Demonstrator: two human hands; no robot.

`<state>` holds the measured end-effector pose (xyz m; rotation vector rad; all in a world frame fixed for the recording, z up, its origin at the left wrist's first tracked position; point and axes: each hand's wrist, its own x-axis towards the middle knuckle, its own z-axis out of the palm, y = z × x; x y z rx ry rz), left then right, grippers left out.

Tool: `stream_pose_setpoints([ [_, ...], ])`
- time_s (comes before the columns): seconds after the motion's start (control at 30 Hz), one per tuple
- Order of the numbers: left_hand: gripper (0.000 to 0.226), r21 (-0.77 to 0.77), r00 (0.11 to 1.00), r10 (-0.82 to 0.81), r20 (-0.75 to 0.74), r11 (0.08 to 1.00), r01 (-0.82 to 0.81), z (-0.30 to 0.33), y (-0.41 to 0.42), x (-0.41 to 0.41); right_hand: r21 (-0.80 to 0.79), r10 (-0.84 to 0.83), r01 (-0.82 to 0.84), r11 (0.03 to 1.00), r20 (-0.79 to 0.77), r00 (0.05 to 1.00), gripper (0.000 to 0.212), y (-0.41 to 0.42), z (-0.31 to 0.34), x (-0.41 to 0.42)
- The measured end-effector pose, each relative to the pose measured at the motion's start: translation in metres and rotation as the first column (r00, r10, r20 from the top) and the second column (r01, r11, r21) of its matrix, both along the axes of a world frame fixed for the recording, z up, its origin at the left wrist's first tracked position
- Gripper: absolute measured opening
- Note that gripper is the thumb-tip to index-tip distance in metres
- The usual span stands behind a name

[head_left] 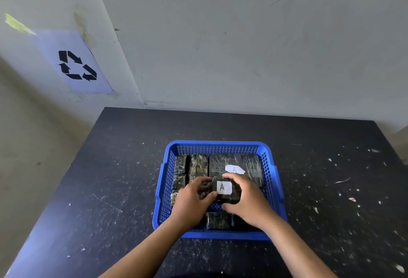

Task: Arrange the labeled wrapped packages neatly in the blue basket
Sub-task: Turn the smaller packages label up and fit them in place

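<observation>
Landmark: the blue basket (273,180), sitting on a dark, speckled table (123,167) against a pale wall (242,34).

Far left of the basket, up on the wall: a paper sign (75,63) with a black recycling mark, a strip of yellowish tape (18,24) at its upper corner.

Inside the basket, left side: small dark wrapped packages (180,163) stacked in a column along the left wall, a taller one (198,166) just beside them toward the middle.

Left hand (192,200) reaches in over the basket's near left corner, fingers curled onto the left edge of a small wrapped package (225,189) bearing a white label marked "A". Thumb lies on the package's near left corner.

The package sits in the basket's middle, held between both hands; whether it rests on the floor or is lifted cannot be told.

Right hand (247,200) closes on the package's right side, fingers over its far edge, thumb under its near edge.

Behind it, in the basket's far right part: a large flat package (240,163), also labelled "A", lying flat.

At the basket's near wall, between the two wrists: another small dark package (217,220).

Right of the basket: bare table with pale flecks.
</observation>
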<state>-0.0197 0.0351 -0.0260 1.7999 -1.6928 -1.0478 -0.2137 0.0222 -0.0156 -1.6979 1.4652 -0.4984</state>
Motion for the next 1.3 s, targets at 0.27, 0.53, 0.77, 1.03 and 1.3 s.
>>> stream_pose_setpoints([
  [0.27,0.060,0.021,0.863,-0.192,0.467,0.978,0.207,-0.013,0.006,0.013,-0.098,0.110,-0.150,0.984,-0.335,0.936,0.056,-0.007,-0.013,0.015],
  [0.53,0.064,0.050,0.808,-0.254,0.532,0.962,0.269,-0.018,0.008,0.014,-0.165,0.192,-0.358,0.919,-0.605,0.772,0.063,-0.013,-0.023,0.013],
  [0.77,0.075,0.072,0.776,-0.334,0.535,0.933,0.353,-0.021,0.011,0.021,-0.276,0.172,-0.356,0.893,-0.521,0.836,0.056,0.010,-0.028,0.017],
  [1.03,0.070,0.163,0.724,-0.409,0.555,0.907,0.388,-0.021,0.013,0.022,-0.115,0.180,-0.264,0.958,-0.474,0.862,0.027,0.019,-0.018,0.016],
  [1.3,0.066,0.178,0.730,-0.407,0.548,0.910,0.374,-0.021,0.015,0.021,0.307,0.438,-0.315,0.898,-0.557,0.706,0.038,0.005,-0.008,0.019],
])
